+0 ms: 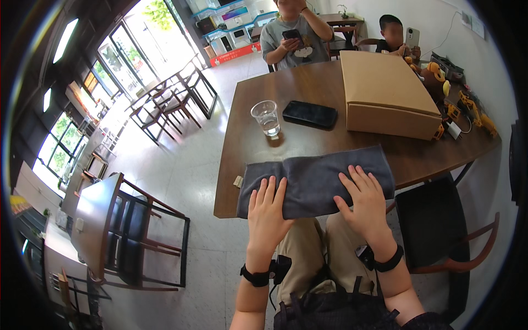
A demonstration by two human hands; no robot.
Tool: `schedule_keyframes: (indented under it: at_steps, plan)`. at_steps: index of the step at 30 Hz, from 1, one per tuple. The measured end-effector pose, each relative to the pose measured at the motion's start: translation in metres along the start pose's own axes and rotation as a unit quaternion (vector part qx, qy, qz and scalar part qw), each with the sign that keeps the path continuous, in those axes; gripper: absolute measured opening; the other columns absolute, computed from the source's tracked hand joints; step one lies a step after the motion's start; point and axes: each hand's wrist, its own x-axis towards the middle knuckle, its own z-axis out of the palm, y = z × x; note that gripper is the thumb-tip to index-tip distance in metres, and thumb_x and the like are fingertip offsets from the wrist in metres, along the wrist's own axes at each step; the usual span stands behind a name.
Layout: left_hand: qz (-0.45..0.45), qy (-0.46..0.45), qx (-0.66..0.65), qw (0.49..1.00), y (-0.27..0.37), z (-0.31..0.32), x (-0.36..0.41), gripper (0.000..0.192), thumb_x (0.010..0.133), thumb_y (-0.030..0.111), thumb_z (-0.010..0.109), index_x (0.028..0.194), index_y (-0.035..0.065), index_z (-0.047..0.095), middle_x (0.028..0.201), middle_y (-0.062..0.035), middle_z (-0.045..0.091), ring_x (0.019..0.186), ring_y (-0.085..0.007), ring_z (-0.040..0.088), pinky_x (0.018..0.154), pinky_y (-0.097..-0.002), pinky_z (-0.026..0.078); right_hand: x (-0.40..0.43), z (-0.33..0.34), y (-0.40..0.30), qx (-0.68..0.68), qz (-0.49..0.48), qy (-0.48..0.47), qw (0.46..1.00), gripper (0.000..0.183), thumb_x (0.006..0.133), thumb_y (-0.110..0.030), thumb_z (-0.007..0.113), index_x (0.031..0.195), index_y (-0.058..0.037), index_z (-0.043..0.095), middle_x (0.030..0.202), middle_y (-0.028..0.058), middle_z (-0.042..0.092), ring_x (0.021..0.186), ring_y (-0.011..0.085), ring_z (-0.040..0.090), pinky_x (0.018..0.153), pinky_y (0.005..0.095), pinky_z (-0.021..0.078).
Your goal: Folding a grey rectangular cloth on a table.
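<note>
A grey cloth towel [313, 177] lies folded into a long strip along the near edge of the wooden table [284, 88]. My left hand [267, 210] rests palm down on its left part, fingers pointing away from me. On the right part, my right hand [363, 198] lies flat with its fingers spread and the thumb out to the side. Neither hand grips the fabric. A small pale tag [238, 181] sticks out at the towel's left end.
Beyond the towel stand a clear plastic cup [267, 117] with some liquid and a black phone-like device [310, 114]. A cardboard box [390, 93] sits at the right, near a plush toy [435, 80] and yellow mechanical parts [474, 109]. Two people are across the table. A black-seated chair [431, 222] is at my right.
</note>
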Motion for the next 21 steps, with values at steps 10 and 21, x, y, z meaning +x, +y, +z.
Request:
schedule_keyframes:
  at_steps: [10,21]
  plan:
    - [-0.023,0.012,-0.013,1.0,0.013,-0.007,-0.022,0.066,0.072,0.022,0.068,0.134,0.0098,0.046,0.136,-0.0139,0.046,0.129,-0.0306,0.039,0.108,-0.044,0.028,-0.018,-0.013,-0.006,-0.011,0.002,-0.009,1.0,0.046,0.078,-0.02,0.063,0.121,-0.0067,0.058,0.131,0.0159,0.051,0.124,0.03,0.045,0.106,0.0434,0.0313]
    - [-0.007,0.027,-0.055,0.998,0.009,-0.002,-0.026,0.076,0.064,0.011,0.065,0.137,0.0108,0.042,0.138,-0.0136,0.042,0.131,-0.0304,0.036,0.109,-0.0443,0.025,-0.02,-0.016,-0.01,-0.013,0.015,-0.006,1.0,0.041,0.078,-0.014,0.062,0.118,-0.0061,0.059,0.129,0.0161,0.053,0.125,0.031,0.045,0.107,0.0447,0.0306]
